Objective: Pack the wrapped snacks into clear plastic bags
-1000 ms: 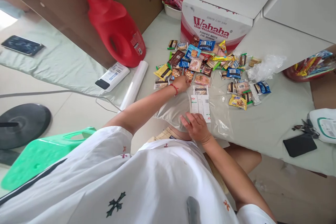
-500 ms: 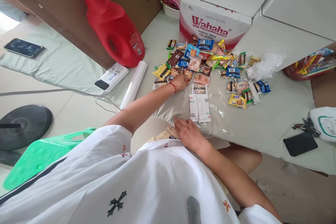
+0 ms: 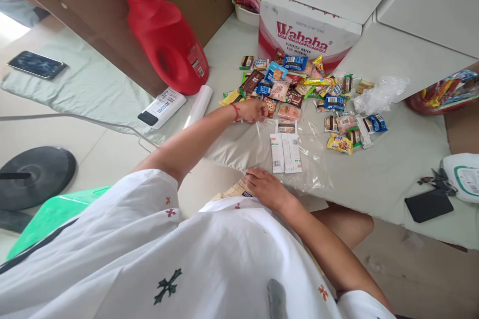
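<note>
A clear plastic bag lies flat on the table's near edge, with two white sachets and a small packet on or in it. My left hand is closed in a pinch on the bag's far edge, next to the snack pile. My right hand lies on the bag's near edge at the table rim, fingers together and flat. Several small wrapped snacks lie scattered beyond and to the right of the bag.
A red detergent jug stands at the back left beside a white remote-like device and a plastic roll. A Wahaha box sits behind the snacks. A crumpled clear bag, black wallet and green stool are nearby.
My left hand has shifted from the snacks to the bag's far edge and closed on it. My right hand slid back toward me, off the sachets to the bag's near edge.
</note>
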